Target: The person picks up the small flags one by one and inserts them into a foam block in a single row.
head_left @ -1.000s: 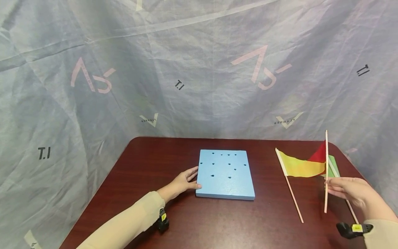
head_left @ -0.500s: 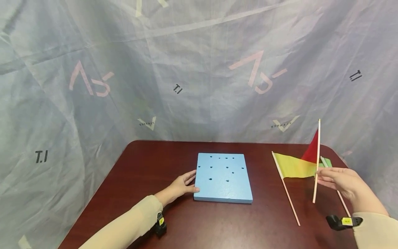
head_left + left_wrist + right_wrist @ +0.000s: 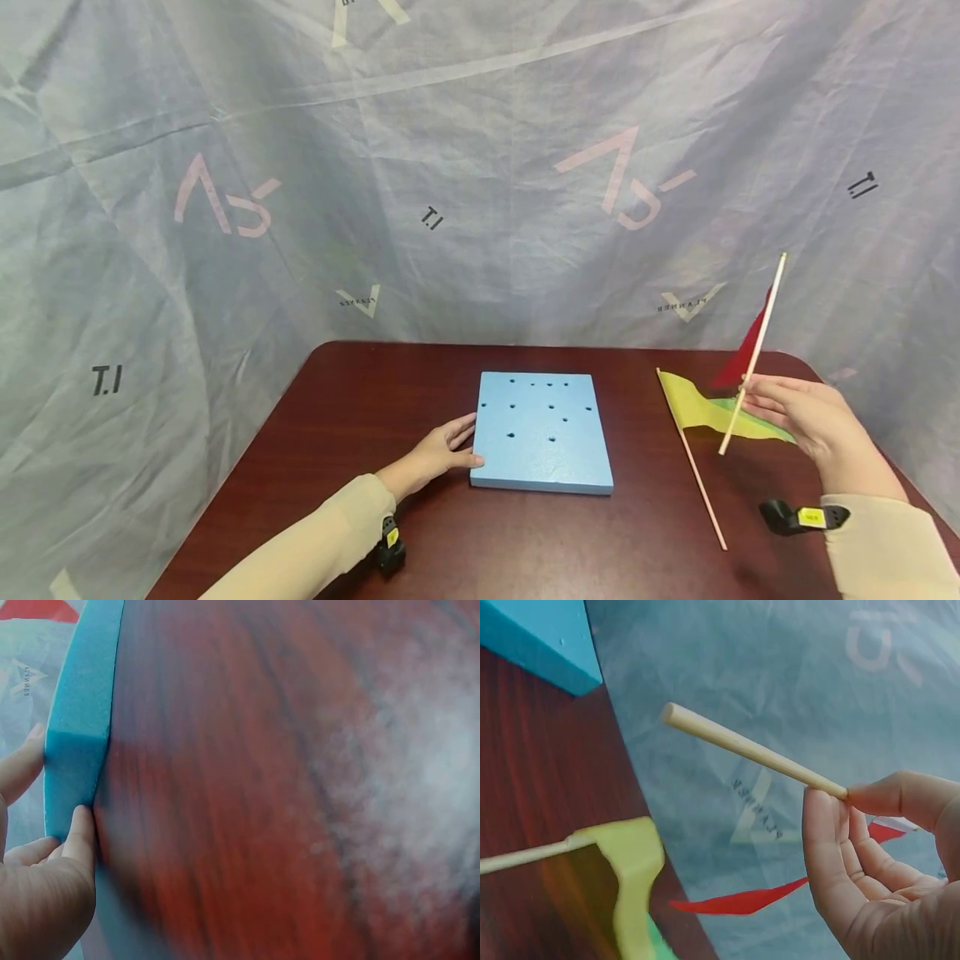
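My left hand [image 3: 435, 454] holds the left edge of a light blue board [image 3: 540, 458] with small holes in its top. Its thumb lies over the top edge, and the other fingers rest against the board's side [image 3: 75, 757]. At the right, my right hand [image 3: 802, 412] pinches the wooden stick of a red flag [image 3: 750, 350] between thumb and fingers. The stick is raised off the table and tilted, its bare lower end [image 3: 727, 739] pointing down and left. Beneath that hand lies a yellow flag [image 3: 686, 408], partly over a green flag [image 3: 772, 417] that is mostly hidden.
The dark red-brown table [image 3: 360, 392] has rounded far corners. A grey printed cloth [image 3: 480, 167] hangs behind it. The yellow flag's stick [image 3: 701, 483] lies between the board and my right hand.
My right hand has lifted the red flag and moved left with it; the stick has gone from nearly upright to leaning. My left hand stays at the board's edge.
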Available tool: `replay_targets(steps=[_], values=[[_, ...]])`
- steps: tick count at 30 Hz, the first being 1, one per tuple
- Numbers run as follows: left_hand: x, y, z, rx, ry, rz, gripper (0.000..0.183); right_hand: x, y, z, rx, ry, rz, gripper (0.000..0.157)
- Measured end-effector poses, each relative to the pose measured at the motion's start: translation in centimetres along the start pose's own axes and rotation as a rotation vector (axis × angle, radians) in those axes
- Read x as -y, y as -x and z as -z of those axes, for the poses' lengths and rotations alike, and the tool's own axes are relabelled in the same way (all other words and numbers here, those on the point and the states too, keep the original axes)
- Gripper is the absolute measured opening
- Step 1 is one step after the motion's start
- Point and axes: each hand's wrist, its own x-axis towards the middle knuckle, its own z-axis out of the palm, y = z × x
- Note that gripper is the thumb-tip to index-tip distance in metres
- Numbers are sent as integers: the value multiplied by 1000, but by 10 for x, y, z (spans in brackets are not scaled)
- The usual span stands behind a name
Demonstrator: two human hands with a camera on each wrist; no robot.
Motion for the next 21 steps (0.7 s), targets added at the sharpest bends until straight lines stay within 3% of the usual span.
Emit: replay_targets(steps=[5,11,21], values=[[0,-1,0,4,26,-9,93,4,-6,-19,-55,-9,24,25],[0,-3,0,16,57,-34,95,4,-16,-43,-94,-116,83,23],[-1,-2,0,21,69,-17,96,0,-33,-79,-160,-211,120,15]])
